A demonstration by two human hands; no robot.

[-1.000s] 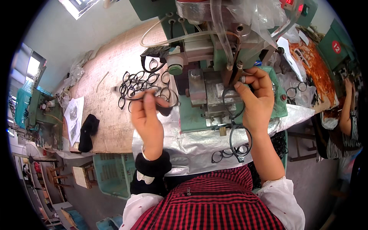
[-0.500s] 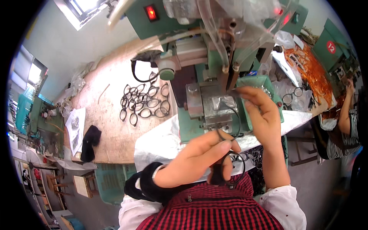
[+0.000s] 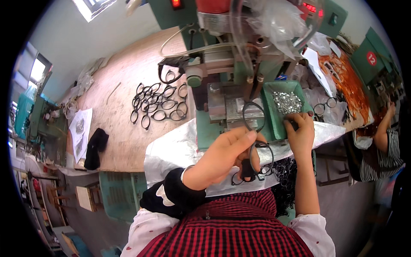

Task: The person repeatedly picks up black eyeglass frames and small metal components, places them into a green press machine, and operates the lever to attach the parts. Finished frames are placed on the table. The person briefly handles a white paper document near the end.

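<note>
The left hand (image 3: 224, 158) pinches a black eyeglass frame (image 3: 243, 115) in front of the machine (image 3: 217, 103), while the right hand (image 3: 300, 132) bends its fingers at the green tray (image 3: 277, 127), though from here I can't tell whether they grip anything.

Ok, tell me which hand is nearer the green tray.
Right. The right hand is at the near right corner of the green tray; the left hand is apart from it, lower in view, to its left.
</note>
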